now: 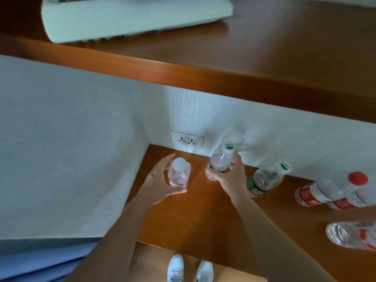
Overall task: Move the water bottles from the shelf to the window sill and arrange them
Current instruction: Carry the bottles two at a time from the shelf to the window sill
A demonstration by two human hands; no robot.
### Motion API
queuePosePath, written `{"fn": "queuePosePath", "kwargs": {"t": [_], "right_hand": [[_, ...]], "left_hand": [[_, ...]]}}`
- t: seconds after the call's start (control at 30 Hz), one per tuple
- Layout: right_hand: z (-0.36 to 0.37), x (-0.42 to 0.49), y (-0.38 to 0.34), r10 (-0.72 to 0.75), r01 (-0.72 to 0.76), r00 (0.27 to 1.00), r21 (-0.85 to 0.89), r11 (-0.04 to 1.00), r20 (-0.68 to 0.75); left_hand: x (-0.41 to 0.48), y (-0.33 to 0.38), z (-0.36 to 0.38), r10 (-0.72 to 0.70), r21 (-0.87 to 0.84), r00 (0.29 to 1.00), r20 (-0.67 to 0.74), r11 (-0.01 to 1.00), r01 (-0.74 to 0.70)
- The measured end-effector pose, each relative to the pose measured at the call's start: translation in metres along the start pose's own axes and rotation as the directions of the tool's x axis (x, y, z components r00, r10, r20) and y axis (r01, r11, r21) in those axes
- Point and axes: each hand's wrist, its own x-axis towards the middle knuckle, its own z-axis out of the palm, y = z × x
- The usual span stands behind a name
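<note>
Brown wood all over: a low shelf (203,212) tucked into a white-walled corner, and above it a wider wooden ledge (264,58) that I'd guess is the window sill, with some white boxy thing (132,17) parked on it. Key bit: that ledge sits above and beyond the bottles, further from the person than the shelf, so both hands would have to go up and forward over its front edge. The left hand (157,180) is wrapped around a small white-cap bottle (179,174). The right hand (230,177) has its fingers curled round a green-label bottle (220,159) just beside it, nearer the wall. Both bottles have their long axis roughly vertical, caps up toward the camera, the green one leaning a touch. Can't tell if either is off the wood yet. Further right on the same shelf are a second green bottle (266,178) close to the right hand, a cluster of red-label bottles (333,190), and one more clear bottle (352,235) at the frame's edge, so the right hand is nearer for those. A double wall socket (187,139) sits in the corner, white sneakers (190,269) on the floor.
</note>
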Motion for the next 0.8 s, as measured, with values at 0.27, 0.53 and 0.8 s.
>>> {"fn": "queuePosePath", "kwargs": {"t": [0.27,0.53,0.8], "right_hand": [[0.011,0.018,0.0,-0.053,0.05,0.998,0.07,0.996,0.036],[-0.015,0.0,-0.029,-0.117,0.119,0.993,0.118,0.986,-0.03],[-0.056,-0.038,-0.086,-0.267,0.281,0.959,0.206,0.937,-0.096]], "left_hand": [[0.011,0.011,0.012,-0.069,-0.057,0.997,-0.026,0.996,0.068],[-0.004,0.058,-0.007,-0.099,-0.214,0.952,-0.29,0.976,0.036],[-0.033,0.109,-0.038,-0.023,-0.381,0.912,-0.409,0.912,-0.148]]}}
